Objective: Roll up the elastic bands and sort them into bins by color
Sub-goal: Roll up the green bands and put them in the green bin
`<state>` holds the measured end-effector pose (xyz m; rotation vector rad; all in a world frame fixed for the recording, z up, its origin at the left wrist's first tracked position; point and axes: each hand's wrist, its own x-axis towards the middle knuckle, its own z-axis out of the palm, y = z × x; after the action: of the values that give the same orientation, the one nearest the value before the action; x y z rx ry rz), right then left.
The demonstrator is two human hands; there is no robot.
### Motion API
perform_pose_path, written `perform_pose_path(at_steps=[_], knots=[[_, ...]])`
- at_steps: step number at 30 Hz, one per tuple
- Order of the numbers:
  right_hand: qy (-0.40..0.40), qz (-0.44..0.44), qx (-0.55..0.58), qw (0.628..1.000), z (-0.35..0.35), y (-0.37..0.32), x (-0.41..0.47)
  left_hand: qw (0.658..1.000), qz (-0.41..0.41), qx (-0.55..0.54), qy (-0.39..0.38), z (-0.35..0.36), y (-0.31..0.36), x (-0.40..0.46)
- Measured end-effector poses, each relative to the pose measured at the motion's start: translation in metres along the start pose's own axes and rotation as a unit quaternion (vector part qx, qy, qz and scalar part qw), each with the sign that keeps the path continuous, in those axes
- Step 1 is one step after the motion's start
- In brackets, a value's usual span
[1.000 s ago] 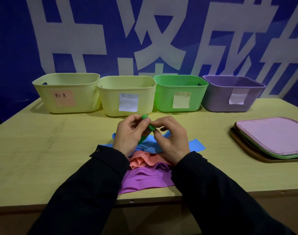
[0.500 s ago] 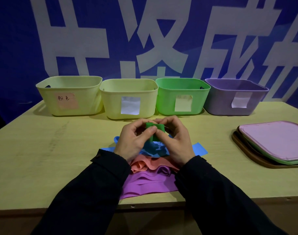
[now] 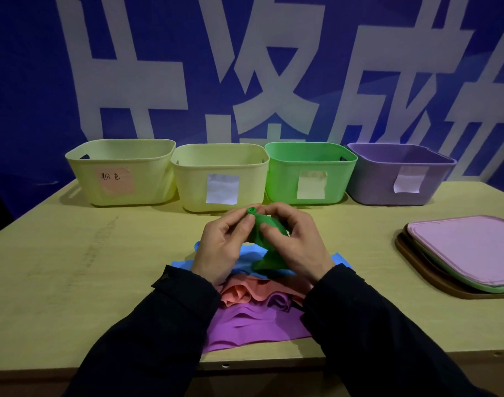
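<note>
Blue wall lettering backs the table, where four bins stand in a row. Just in front of the green bin, the green band is pinched between left hand and right hand, its rolled end uppermost, fingers of both curled around it, above the blue band.

**Readable text**

"粉色" is handwritten on the pink note stuck to the leftmost bin. Large white Chinese characters are printed on the blue banner behind the bins, cropped, so no full word can be read. No writing can be made out on the other three bins' notes.
</note>
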<state>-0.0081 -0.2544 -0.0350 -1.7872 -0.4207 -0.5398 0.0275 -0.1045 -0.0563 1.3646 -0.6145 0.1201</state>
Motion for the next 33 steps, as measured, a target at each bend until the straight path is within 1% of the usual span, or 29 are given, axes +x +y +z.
perform_pose_path(at_steps=[2,4,7,11,14,17,20,25,29,33], knots=[[-0.045,0.002,-0.013,0.999,-0.005,-0.005,0.011,1.000,0.007,-0.004,0.018,-0.002,0.002,0.001],[-0.060,0.002,0.004,0.998,-0.008,-0.003,0.016,0.999,-0.003,-0.009,0.048,-0.001,0.003,0.003],[-0.029,0.007,0.049,0.998,-0.004,0.006,0.009,0.997,-0.019,-0.023,0.067,0.001,0.003,0.005],[0.009,0.012,0.044,0.999,-0.006,0.014,0.004,0.995,-0.025,-0.036,0.091,0.001,0.005,0.005],[0.015,0.029,0.036,0.999,-0.013,0.019,0.003,0.997,-0.022,-0.032,0.068,0.002,0.005,0.004],[0.020,0.021,0.032,0.999,-0.012,0.021,0.000,1.000,-0.024,-0.007,0.018,0.001,0.001,0.002],[0.040,0.005,-0.006,0.999,-0.008,0.021,-0.001,1.000,-0.028,-0.002,-0.001,0.003,0.001,0.000],[0.042,0.002,-0.013,0.999,-0.009,0.025,-0.003,0.999,-0.021,0.006,0.028,0.002,0.004,0.001],[0.035,0.013,-0.022,0.999,-0.009,0.027,-0.003,0.999,-0.012,0.019,0.029,0.001,0.004,-0.001],[0.066,0.003,-0.036,0.997,-0.012,0.027,-0.002,0.998,-0.005,0.020,0.053,-0.002,0.006,0.000]])
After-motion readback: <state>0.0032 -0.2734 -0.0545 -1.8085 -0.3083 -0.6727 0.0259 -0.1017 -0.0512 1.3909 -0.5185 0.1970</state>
